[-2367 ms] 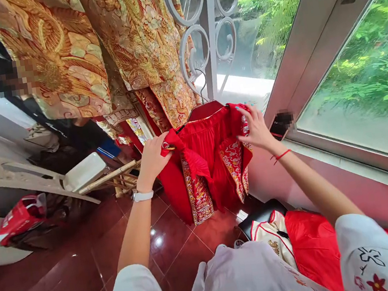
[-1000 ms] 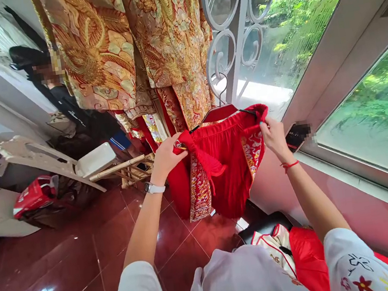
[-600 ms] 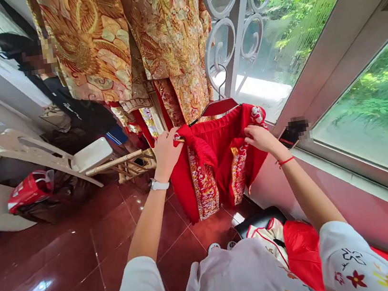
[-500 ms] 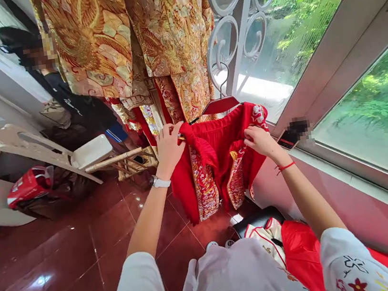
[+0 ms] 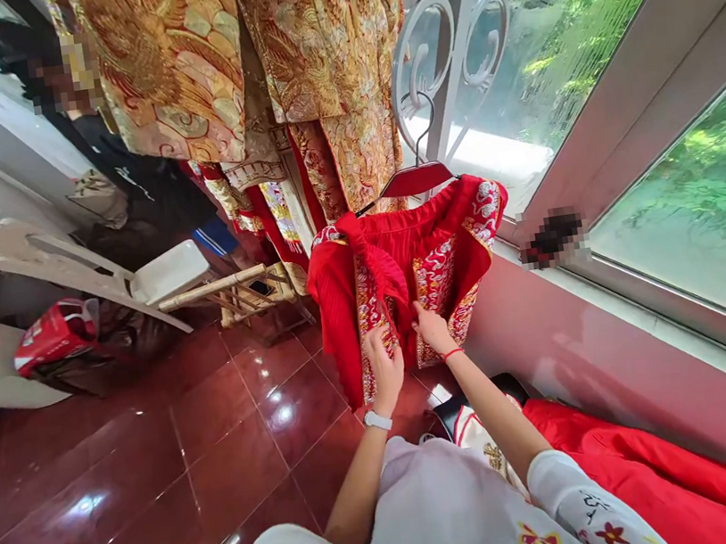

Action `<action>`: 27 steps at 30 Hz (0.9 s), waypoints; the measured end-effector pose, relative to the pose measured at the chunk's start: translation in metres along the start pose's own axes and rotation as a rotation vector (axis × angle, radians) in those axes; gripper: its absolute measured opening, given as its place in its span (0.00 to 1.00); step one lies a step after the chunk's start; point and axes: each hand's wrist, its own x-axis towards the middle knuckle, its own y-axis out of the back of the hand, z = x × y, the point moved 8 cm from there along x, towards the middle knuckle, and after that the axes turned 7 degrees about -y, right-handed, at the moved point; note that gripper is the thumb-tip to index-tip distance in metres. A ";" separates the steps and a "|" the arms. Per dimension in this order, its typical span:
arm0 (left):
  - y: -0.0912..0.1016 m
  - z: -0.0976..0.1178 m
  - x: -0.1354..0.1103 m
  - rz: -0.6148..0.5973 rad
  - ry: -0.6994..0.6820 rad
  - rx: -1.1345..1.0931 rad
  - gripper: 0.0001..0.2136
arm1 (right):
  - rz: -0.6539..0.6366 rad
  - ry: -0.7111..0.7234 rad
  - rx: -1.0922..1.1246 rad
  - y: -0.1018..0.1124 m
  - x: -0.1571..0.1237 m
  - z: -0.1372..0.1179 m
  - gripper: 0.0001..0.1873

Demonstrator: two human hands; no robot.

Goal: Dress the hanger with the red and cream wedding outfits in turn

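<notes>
Standing on a glossy dark-red tiled floor [image 5: 163, 480], we are facing a tall window [image 5: 683, 200] with green leaves outside it and a white scrolled metal grille [image 5: 439, 45] in front of the glass. Gold embroidered robes [image 5: 173, 73] are hanging above us on the left. A white folding chair [image 5: 167, 272] and a red bag [image 5: 51, 334] are sitting on the floor beyond them, near a person in dark clothes [image 5: 135, 187]. A red cloth [image 5: 634, 468] is lying low on our right, under the sill [image 5: 645, 313].

A red skirt [image 5: 438, 225] is hanging from a red hanger [image 5: 414, 180], whose hook is catching on the grille. We are reaching up to its lower part with both hands, side by side and close together. Our left hand [image 5: 384, 361], with a white watch at the wrist, is curling its fingers around the left brocade panel, which is running down past it. Our right hand [image 5: 433, 330], with a red string at the wrist, is pinching the inner edge of the right brocade panel just beside it. The waistband is spreading out well above both hands.
</notes>
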 end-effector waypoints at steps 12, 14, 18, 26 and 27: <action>-0.054 -0.016 -0.049 -0.447 0.062 -0.016 0.16 | 0.049 0.265 0.467 -0.029 -0.085 0.026 0.12; -0.048 -0.009 -0.060 -0.449 0.036 0.000 0.12 | 0.051 0.299 0.562 -0.028 -0.099 0.030 0.13; -0.035 0.003 -0.071 -0.417 -0.037 0.072 0.09 | 0.197 0.295 0.723 -0.023 -0.116 0.037 0.14; -0.018 0.014 -0.084 -0.345 -0.111 0.095 0.13 | 0.686 0.326 0.601 -0.010 -0.146 0.032 0.12; -0.016 0.013 -0.085 -0.341 -0.102 0.096 0.13 | 0.722 0.339 0.529 -0.004 -0.147 0.028 0.11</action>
